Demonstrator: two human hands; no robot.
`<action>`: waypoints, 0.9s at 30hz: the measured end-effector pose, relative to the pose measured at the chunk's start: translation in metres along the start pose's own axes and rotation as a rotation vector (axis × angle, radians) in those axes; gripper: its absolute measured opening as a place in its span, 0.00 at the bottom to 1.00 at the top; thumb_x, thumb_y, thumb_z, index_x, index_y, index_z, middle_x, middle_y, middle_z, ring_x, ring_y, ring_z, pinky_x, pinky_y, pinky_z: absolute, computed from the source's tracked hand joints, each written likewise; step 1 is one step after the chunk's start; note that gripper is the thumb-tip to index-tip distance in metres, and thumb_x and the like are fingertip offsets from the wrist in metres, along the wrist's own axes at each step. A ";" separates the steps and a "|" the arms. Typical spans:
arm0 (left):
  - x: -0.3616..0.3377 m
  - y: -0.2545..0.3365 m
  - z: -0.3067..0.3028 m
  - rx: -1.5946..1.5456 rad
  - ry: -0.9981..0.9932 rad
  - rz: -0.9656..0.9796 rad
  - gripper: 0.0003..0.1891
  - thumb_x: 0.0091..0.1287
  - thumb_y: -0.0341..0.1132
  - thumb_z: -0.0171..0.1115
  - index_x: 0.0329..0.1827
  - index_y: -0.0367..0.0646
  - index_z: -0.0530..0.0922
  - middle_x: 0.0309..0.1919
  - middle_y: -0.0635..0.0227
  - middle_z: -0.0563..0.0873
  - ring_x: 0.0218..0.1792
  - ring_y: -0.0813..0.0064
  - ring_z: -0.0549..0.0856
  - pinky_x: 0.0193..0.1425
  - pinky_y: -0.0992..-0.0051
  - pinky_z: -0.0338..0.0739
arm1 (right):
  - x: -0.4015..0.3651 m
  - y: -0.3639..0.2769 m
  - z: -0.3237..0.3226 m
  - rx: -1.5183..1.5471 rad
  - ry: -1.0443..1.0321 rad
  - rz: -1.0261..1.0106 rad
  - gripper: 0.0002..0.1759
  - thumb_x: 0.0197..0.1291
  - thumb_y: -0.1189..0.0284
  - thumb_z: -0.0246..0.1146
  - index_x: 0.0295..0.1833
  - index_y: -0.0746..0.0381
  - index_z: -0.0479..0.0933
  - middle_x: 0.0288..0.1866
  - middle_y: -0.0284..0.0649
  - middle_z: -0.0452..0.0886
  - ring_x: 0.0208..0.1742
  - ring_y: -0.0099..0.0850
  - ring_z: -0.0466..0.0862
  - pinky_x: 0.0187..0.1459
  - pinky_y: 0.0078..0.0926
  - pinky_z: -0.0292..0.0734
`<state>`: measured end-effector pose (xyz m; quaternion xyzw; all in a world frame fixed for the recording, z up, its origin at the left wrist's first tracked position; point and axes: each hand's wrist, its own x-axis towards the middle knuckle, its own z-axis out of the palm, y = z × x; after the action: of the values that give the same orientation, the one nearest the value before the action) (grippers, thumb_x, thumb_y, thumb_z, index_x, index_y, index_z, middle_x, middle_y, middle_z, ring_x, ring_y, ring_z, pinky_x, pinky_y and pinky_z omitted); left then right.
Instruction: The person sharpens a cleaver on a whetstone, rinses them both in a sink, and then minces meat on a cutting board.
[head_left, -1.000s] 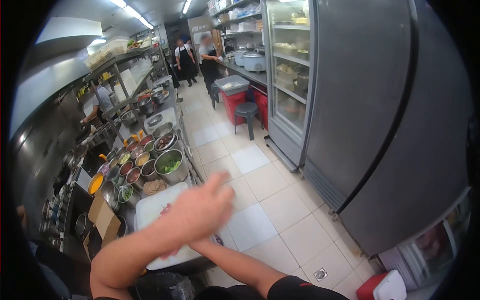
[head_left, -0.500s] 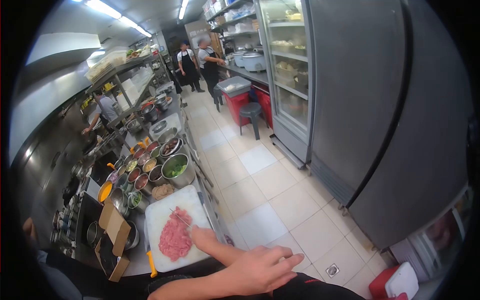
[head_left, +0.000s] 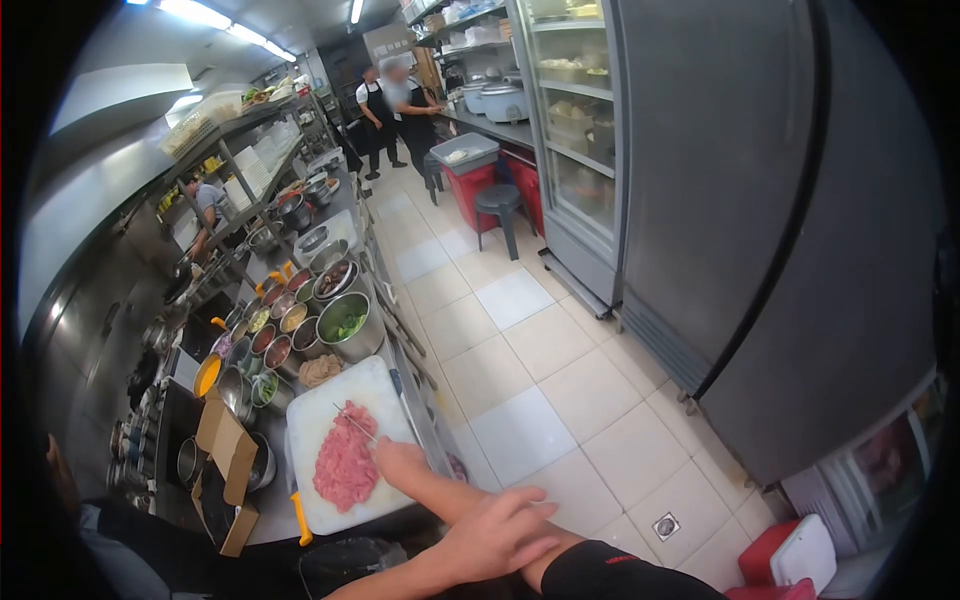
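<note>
My right hand (head_left: pixel 398 462) is closed around the handle of a knife (head_left: pixel 357 423), its thin blade lying over a heap of chopped raw pink meat (head_left: pixel 345 468). The meat sits on a white cutting board (head_left: pixel 380 390). The knife handle is hidden inside my fist. My left hand (head_left: pixel 505 535) rests across my right forearm, just short of the black sleeve, its fingers apart and holding nothing. An orange-yellow handle (head_left: pixel 301 518) sticks out at the board's near left edge.
Metal containers of ingredients (head_left: pixel 290 320) crowd the counter beyond the board, beside a brown cloth (head_left: pixel 320 370). An open cardboard box (head_left: pixel 228 460) stands left. Fridges (head_left: pixel 715 200) line the right side. Two people (head_left: pixel 405 105) stand far down the aisle; another (head_left: pixel 207 205) is behind the shelves.
My left hand has shifted left along my right forearm, and more of the black sleeve shows. My right hand still grips the knife over the meat. The view has moved slightly.
</note>
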<state>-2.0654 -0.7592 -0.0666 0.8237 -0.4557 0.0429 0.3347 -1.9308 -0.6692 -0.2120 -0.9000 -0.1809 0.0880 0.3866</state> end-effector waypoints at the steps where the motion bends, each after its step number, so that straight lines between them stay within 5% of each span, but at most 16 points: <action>1: -0.002 0.000 0.000 -0.004 0.012 -0.015 0.24 0.60 0.35 0.75 0.58 0.40 0.78 0.55 0.56 0.79 0.50 0.58 0.85 0.54 0.67 0.82 | -0.001 -0.001 0.000 -0.001 -0.003 0.006 0.15 0.71 0.61 0.55 0.46 0.63 0.77 0.36 0.52 0.88 0.41 0.51 0.89 0.43 0.51 0.81; 16: -0.029 -0.013 0.003 0.017 0.166 -0.067 0.19 0.59 0.22 0.67 0.55 0.41 0.80 0.52 0.57 0.82 0.46 0.61 0.86 0.49 0.71 0.83 | -0.007 -0.006 -0.006 -0.064 -0.092 0.043 0.16 0.72 0.69 0.47 0.53 0.65 0.78 0.45 0.55 0.87 0.48 0.52 0.88 0.48 0.52 0.81; 27: -0.036 -0.027 -0.012 0.043 0.163 -0.209 0.19 0.59 0.21 0.66 0.54 0.41 0.81 0.54 0.57 0.83 0.51 0.58 0.85 0.56 0.67 0.82 | -0.012 -0.005 -0.018 -0.049 -0.068 -0.034 0.15 0.70 0.70 0.49 0.52 0.67 0.78 0.43 0.56 0.87 0.46 0.53 0.88 0.45 0.52 0.82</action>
<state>-2.0630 -0.7161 -0.0845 0.8674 -0.3378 0.0844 0.3554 -1.9374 -0.6823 -0.1959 -0.9025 -0.2111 0.1076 0.3596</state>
